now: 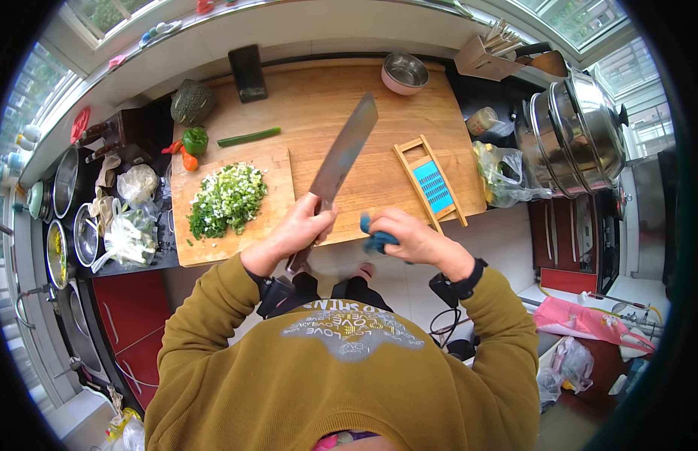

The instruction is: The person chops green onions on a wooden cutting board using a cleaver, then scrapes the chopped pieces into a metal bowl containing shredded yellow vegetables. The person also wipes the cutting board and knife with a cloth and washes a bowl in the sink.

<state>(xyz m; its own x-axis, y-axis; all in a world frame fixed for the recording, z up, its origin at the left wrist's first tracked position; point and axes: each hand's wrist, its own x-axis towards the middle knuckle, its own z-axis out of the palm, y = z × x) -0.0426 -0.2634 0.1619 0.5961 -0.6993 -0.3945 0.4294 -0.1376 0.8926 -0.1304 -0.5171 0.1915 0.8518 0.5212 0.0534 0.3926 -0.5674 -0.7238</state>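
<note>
My left hand [305,224] grips a kitchen knife [344,151] by its dark handle, its broad blade pointing up over the wooden board. A crumpled blue cloth [378,239], partly blurred, is in my right hand [405,234] near the board's front edge. Chopped green onion [229,197] lies heaped on a smaller cutting board [281,169] at the left. Behind it are a green onion stalk [249,136], a green pepper [195,141] and orange-red peppers [189,160]. A wood-framed grater [433,187] with a blue plate rests right of the knife.
Toward the back are a squash [191,102], a dark phone-like slab [248,74] and a pink metal-lined bowl [404,74]. A large steamer pot [569,135], a utensil holder [484,59] and a plastic bag [504,175] stand right. Bowls [67,181] and bagged vegetables [129,237] crowd the left.
</note>
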